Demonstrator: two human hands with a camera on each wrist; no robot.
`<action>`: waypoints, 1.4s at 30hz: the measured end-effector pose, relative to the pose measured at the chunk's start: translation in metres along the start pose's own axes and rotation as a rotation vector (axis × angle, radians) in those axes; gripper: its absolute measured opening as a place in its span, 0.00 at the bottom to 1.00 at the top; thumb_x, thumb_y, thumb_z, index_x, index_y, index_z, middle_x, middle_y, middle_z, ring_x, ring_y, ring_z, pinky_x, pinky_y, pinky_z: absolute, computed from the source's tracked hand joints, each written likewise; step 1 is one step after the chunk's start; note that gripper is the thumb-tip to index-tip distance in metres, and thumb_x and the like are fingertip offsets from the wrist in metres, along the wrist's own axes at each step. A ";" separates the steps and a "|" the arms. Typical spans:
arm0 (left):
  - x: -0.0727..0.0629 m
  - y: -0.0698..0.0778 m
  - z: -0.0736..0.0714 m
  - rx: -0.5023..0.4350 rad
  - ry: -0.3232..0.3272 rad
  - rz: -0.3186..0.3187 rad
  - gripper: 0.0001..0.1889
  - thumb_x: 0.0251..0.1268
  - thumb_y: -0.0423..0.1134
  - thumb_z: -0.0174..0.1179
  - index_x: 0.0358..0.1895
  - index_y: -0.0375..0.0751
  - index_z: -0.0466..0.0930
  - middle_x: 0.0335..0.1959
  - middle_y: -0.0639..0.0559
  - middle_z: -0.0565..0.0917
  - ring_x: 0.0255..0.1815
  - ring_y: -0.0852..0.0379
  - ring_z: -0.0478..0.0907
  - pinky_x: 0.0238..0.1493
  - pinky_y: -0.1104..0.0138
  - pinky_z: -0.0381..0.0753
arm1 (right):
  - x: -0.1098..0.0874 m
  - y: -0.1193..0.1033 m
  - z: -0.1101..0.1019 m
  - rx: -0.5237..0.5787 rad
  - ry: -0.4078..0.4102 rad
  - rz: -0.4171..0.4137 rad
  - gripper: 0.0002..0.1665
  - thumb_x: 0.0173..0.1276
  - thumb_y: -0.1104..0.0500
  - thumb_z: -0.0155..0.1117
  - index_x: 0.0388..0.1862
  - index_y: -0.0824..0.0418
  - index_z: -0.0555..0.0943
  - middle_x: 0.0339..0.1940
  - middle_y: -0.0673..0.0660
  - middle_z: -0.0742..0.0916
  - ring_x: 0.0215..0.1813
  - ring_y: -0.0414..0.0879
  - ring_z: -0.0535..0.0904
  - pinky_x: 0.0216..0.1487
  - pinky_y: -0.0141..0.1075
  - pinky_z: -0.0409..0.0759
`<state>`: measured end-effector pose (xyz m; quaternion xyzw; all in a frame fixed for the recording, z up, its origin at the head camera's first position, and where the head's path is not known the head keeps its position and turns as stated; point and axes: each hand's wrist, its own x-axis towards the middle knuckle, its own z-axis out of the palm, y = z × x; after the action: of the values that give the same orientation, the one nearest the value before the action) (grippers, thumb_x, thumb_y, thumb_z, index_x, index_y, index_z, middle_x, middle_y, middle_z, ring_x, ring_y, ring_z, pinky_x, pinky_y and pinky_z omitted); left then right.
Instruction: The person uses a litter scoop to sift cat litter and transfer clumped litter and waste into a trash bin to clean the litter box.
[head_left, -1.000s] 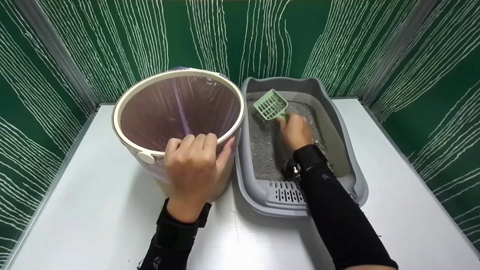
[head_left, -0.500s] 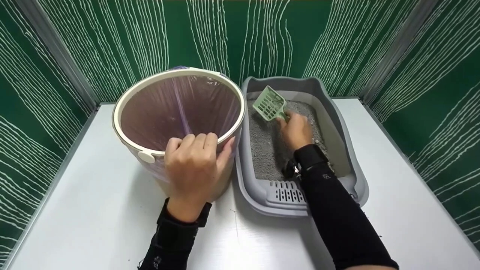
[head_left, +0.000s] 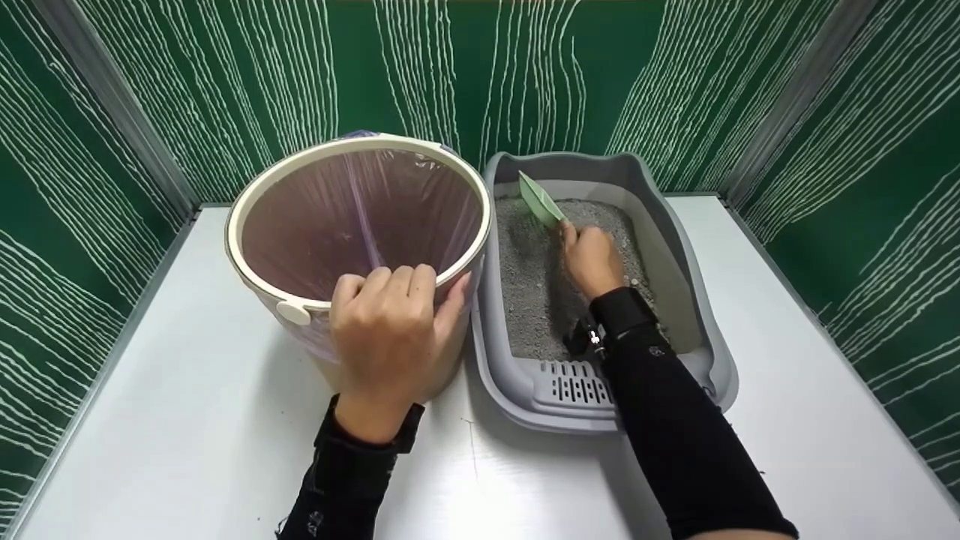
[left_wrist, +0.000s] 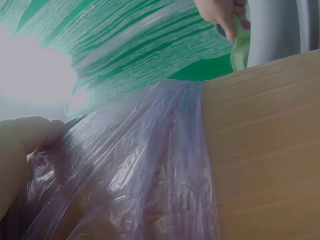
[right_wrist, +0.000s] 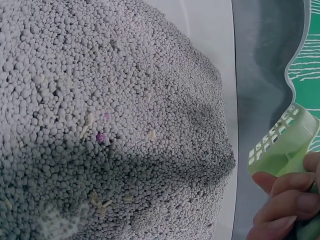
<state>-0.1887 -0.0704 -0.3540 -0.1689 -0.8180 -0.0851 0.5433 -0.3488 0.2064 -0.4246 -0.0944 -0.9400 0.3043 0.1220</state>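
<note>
My left hand (head_left: pixel 386 322) grips the near rim of a round bin (head_left: pixel 450 349) lined with a thin purple plastic bag (head_left: pixel 352 202); its fingertips are hidden inside the rim. In the left wrist view, the bag (left_wrist: pixel 165 150) drapes wrinkled over the bin's tan ribbed wall (left_wrist: pixel 265 125). My right hand (head_left: pixel 592 259) holds a pale green slotted litter scoop (head_left: pixel 540 201) by its handle, above the rear of a grey litter box (head_left: pixel 499 375). The scoop is turned on edge. In the right wrist view, the scoop (right_wrist: pixel 282 145) is near the box's back wall, over grey litter (right_wrist: pixel 125 100).
Bin and litter box stand side by side on a white table (head_left: pixel 165 420). A slotted step (head_left: pixel 574 384) forms the box's front. Green walls (head_left: pixel 517 75) with white wavy lines enclose the back and sides. Small pale and purple bits (right_wrist: pixel 99 136) lie in the litter.
The scoop's head has turned from showing its slotted face to nearly edge-on, tipping over the rear left of the litter. The left hand stays on the bin rim.
</note>
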 end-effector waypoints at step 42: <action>0.001 0.001 -0.001 0.012 -0.019 -0.003 0.24 0.74 0.53 0.67 0.23 0.41 0.77 0.18 0.50 0.76 0.20 0.48 0.73 0.30 0.55 0.69 | -0.069 -0.128 -0.081 -0.349 0.389 -1.271 0.13 0.83 0.60 0.60 0.57 0.67 0.84 0.28 0.57 0.82 0.20 0.48 0.72 0.17 0.40 0.71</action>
<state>-0.1879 -0.0697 -0.3531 -0.1651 -0.8238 -0.0795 0.5364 -0.2728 0.1316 -0.2971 0.4043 -0.8092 -0.0048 0.4264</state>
